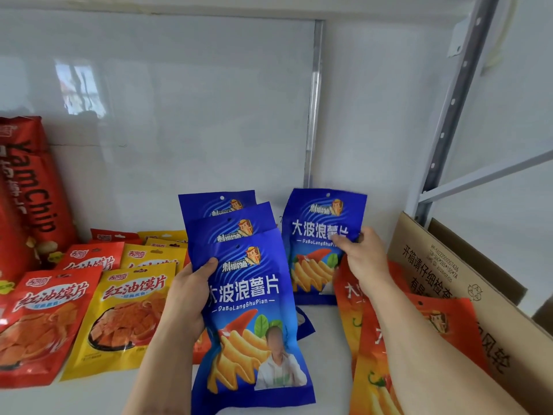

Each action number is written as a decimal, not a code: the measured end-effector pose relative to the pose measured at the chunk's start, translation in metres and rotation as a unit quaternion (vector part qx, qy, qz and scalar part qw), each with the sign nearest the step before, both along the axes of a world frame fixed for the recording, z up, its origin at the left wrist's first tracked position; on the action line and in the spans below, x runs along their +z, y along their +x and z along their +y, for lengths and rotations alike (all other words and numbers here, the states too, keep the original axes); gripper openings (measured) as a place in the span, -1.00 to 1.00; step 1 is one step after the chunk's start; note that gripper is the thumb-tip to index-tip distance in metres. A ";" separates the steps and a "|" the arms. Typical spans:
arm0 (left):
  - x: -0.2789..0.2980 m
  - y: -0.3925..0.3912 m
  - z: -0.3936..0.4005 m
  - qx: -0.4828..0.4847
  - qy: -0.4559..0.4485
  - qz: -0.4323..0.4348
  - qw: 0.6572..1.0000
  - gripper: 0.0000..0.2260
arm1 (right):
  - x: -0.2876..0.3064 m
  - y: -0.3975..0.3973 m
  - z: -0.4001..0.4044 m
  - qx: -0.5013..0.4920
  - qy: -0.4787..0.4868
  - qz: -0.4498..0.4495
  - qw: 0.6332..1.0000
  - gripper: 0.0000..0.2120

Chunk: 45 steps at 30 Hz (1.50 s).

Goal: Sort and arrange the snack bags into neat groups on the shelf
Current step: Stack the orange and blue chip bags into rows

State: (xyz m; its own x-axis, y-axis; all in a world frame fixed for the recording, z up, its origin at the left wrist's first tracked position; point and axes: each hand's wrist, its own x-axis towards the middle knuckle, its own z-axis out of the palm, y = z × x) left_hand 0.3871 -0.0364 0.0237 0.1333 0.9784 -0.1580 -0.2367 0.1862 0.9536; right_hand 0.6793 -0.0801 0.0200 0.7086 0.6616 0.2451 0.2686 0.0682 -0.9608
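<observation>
A glossy white back panel (185,115) reflects a window, beside a grey perforated metal upright (457,100).

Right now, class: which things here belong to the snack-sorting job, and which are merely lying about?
Part of the job:
- blue bags fanned in left hand
- blue bag in right hand
- orange bags
- red bags
- yellow bags
- YamChip bags

Lying about:
- cardboard box

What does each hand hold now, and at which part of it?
The left hand grips three fanned blue bags at their left edge. The right hand pinches another blue bag at its right edge.
</observation>
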 end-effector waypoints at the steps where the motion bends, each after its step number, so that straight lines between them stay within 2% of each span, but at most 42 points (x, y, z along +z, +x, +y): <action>1: 0.000 0.000 0.000 -0.001 0.000 0.000 1.000 -0.86 | 0.009 0.000 -0.004 0.003 0.019 -0.004 1.000 -0.75; 4: 0.002 0.002 -0.002 -0.001 0.002 -0.003 1.000 -0.86 | 0.034 -0.004 -0.020 0.028 0.093 0.032 0.995 -0.88; 6: 0.004 0.004 -0.003 -0.003 0.007 -0.007 1.000 -0.87 | 0.052 -0.009 -0.033 0.030 0.155 0.048 0.986 -0.87; 10: 0.007 0.010 -0.006 -0.009 0.019 -0.016 1.000 -0.86 | 0.086 -0.015 -0.066 -0.009 0.253 0.001 0.967 -0.87; 12: 0.008 0.013 -0.007 -0.013 0.027 -0.017 0.999 -0.85 | 0.100 -0.016 -0.077 -0.050 0.260 -0.005 0.964 -0.84; 15: 0.010 0.019 -0.009 -0.023 0.035 -0.018 0.999 -0.82 | 0.105 -0.021 -0.083 -0.014 0.195 0.036 0.980 -0.84; 17: 0.011 0.021 -0.010 -0.028 0.037 -0.018 0.999 -0.80 | 0.094 -0.036 -0.088 0.053 0.067 0.073 0.994 -0.82; 20: 0.011 0.022 -0.011 -0.042 0.036 -0.033 0.998 -0.75 | 0.057 -0.073 -0.098 0.155 -0.083 0.101 0.979 -0.89; 26: 0.011 0.020 -0.013 -0.059 -0.009 -0.068 0.996 -0.67 | -0.008 -0.111 -0.094 0.102 -0.265 -0.077 0.956 -0.79; 28: 0.013 0.021 -0.012 -0.063 -0.015 -0.068 0.996 -0.66 | -0.017 -0.114 -0.093 0.077 -0.273 -0.113 0.952 -0.78; 34: 0.012 0.021 -0.018 -0.086 -0.014 -0.074 0.994 -0.62 | -0.020 -0.118 -0.085 0.029 -0.272 -0.146 0.951 -0.70; 41: 0.005 0.015 -0.023 -0.163 0.085 -0.055 0.981 -0.32 | -0.022 -0.120 -0.081 0.011 -0.268 -0.159 0.950 -0.70; 43: 0.002 0.013 -0.022 -0.187 0.092 -0.042 0.977 -0.36 | -0.022 -0.121 -0.080 0.010 -0.266 -0.162 0.950 -0.71; 45: 0.000 0.014 -0.021 -0.174 0.076 -0.026 0.981 -0.47 | -0.021 -0.121 -0.080 0.008 -0.259 -0.156 0.953 -0.71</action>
